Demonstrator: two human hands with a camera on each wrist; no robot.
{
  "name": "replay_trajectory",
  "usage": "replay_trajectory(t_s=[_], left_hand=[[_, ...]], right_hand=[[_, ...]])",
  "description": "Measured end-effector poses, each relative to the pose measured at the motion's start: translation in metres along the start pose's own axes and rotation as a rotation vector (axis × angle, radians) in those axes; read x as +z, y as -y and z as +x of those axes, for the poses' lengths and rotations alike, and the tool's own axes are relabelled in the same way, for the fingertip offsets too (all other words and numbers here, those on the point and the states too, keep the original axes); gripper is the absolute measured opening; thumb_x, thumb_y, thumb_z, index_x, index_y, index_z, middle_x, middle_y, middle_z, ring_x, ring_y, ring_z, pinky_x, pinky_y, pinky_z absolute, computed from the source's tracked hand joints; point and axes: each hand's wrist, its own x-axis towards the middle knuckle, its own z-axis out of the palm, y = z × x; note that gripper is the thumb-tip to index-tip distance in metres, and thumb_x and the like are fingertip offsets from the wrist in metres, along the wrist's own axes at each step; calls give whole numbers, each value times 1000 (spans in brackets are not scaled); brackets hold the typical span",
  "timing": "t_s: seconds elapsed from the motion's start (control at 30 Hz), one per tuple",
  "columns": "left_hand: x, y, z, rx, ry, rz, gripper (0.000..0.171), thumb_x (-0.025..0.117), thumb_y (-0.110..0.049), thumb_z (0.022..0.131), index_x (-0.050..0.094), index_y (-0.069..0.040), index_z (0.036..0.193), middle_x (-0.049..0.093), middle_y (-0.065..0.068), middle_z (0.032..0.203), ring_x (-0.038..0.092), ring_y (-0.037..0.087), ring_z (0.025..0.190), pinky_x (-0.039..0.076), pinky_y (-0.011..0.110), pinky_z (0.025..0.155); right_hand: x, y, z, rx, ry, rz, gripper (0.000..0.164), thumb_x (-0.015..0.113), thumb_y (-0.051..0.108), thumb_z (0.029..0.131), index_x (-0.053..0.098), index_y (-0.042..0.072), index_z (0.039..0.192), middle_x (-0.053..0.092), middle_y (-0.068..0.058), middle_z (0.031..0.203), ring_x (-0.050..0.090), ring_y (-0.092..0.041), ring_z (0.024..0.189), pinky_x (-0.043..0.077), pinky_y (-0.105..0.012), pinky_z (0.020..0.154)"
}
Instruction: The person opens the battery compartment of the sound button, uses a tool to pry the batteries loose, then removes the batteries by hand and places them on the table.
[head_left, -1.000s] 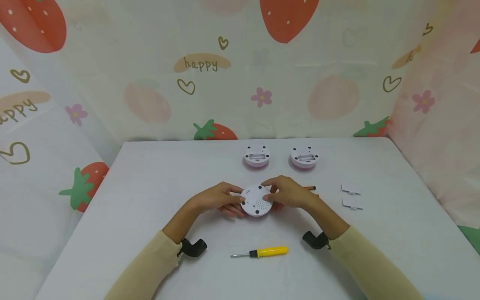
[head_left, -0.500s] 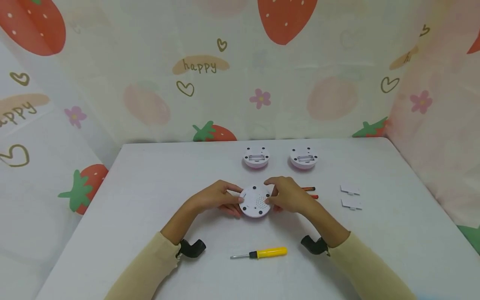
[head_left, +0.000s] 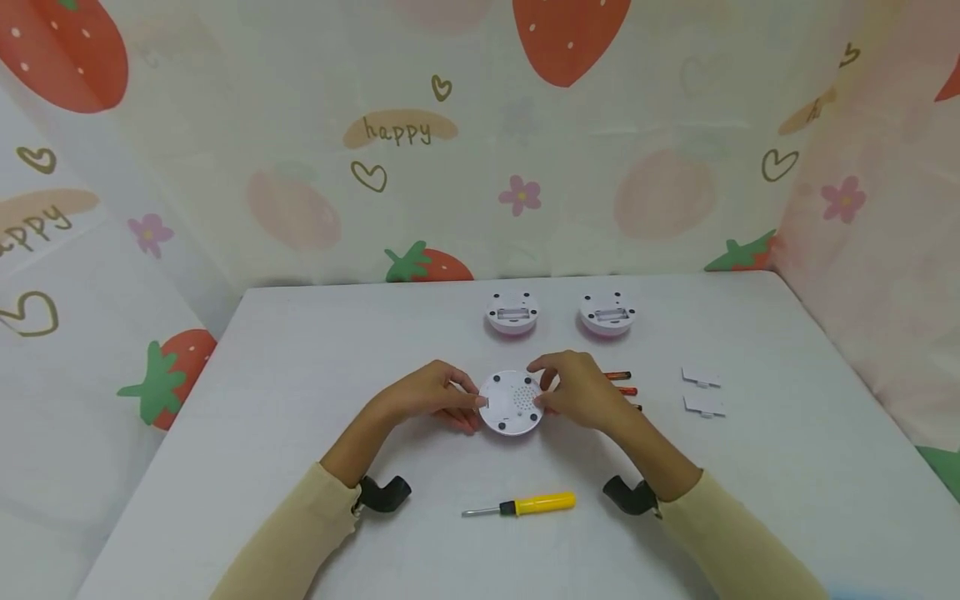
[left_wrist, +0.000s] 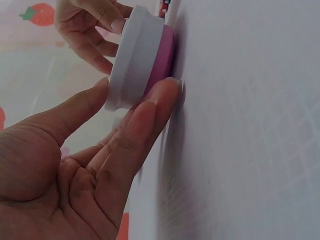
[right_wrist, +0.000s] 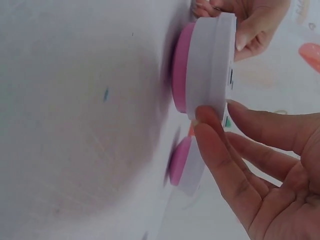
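A round white device with a pink underside (head_left: 510,417) lies on the table between the two hands, its face with speaker holes and dark round feet turned up. My left hand (head_left: 431,396) pinches its left edge, thumb at the white rim and fingertips low by the pink part (left_wrist: 161,60) in the left wrist view. On the opposite edge, my right hand (head_left: 573,390) pinches the white side wall (right_wrist: 207,65) between thumb and fingers. A flat screwdriver with a yellow handle (head_left: 543,503) lies nearer the body.
Two similar devices (head_left: 513,315) (head_left: 607,317) sit at the back, their battery bays uncovered. To the right lie two white battery covers (head_left: 701,377) (head_left: 705,406). Red-and-black batteries (head_left: 626,391) show partly behind the right wrist.
The device has turned counterclockwise between the hands, so its dark feet and speaker holes have shifted round. The hands stay at its edges; more of the batteries shows by the right wrist.
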Motion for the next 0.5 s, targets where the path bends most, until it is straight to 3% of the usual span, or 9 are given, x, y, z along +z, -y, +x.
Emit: replay_trajectory(t_s=[0.23, 0.5], left_hand=[[0, 0, -2, 0, 40, 26, 25, 74, -24, 94, 69, -1, 104, 76, 16, 87, 76, 27, 76, 62, 33, 71], [0, 1, -2, 16, 104, 23, 26, 74, -21, 94, 68, 3, 100, 76, 18, 87, 75, 27, 76, 62, 33, 72]], right_hand=[[0, -2, -5, -24, -3, 21, 43, 82, 12, 86, 70, 3, 126, 71, -7, 102, 66, -19, 83, 57, -28, 69], [7, 2, -6, 13, 69, -46, 78, 92, 30, 75, 59, 8, 143, 68, -5, 112, 60, -17, 86, 54, -26, 68]])
